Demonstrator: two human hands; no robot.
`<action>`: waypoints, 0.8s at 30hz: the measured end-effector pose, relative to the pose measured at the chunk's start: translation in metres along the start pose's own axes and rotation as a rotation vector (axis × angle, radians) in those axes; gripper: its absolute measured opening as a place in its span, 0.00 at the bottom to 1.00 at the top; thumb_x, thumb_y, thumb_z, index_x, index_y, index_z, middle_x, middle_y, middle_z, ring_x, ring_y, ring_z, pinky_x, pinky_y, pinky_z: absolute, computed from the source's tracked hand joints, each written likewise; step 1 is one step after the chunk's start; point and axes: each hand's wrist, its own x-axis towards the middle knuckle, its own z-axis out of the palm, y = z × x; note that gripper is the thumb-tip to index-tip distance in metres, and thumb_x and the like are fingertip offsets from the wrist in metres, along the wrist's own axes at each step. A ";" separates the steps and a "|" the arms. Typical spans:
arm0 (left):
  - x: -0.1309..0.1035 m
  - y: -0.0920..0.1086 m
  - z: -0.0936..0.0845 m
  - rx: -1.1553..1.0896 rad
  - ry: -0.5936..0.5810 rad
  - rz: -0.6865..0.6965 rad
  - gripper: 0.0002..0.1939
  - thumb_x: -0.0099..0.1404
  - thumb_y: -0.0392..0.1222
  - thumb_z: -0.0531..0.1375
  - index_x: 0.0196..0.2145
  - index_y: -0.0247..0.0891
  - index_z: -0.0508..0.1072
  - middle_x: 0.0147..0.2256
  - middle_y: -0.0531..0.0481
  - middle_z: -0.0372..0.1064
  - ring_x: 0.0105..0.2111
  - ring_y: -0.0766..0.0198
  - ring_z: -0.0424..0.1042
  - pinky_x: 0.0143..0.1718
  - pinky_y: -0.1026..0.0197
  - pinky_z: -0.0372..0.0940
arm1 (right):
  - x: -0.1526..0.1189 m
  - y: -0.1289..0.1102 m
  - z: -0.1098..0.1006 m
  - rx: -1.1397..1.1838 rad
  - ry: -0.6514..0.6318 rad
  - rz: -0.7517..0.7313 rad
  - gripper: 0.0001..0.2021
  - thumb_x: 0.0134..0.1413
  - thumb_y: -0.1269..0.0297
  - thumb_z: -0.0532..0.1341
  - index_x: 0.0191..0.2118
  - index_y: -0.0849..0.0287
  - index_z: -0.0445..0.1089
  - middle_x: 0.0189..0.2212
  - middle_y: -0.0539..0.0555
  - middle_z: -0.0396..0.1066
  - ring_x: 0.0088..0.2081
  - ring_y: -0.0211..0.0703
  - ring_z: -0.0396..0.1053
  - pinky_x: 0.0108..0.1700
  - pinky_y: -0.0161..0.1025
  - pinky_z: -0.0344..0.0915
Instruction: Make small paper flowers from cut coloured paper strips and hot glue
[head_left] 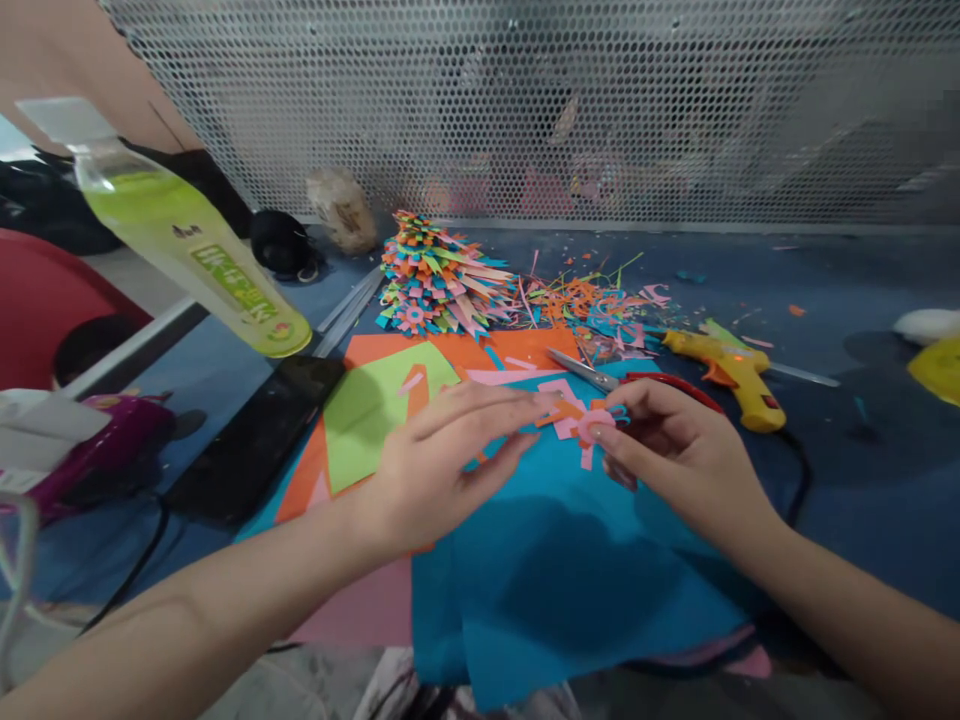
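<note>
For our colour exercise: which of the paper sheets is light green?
The light-green sheet beside the left hand, lying on the orange paper. Its colour sets it apart from that, the blue paper and the pink paper.

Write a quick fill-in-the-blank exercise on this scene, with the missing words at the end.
1. The right hand pinches a flower-shaped paper piece with a round ____ centre.
2. The scissors have ____ handles.
3. In the picture, the cone-shaped paper tree stands to the ____ of the glue gun.
4. The glue gun's body is ____.

Missing words: pink; red; left; yellow.
</note>
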 end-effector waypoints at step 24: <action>0.014 -0.015 0.003 -0.974 0.283 -1.095 0.05 0.55 0.33 0.62 0.31 0.37 0.69 0.22 0.57 0.55 0.22 0.72 0.57 0.21 0.69 0.56 | -0.001 0.007 -0.017 -0.493 -0.052 -0.808 0.09 0.53 0.76 0.60 0.37 0.54 0.70 0.36 0.53 0.66 0.36 0.39 0.69 0.33 0.35 0.69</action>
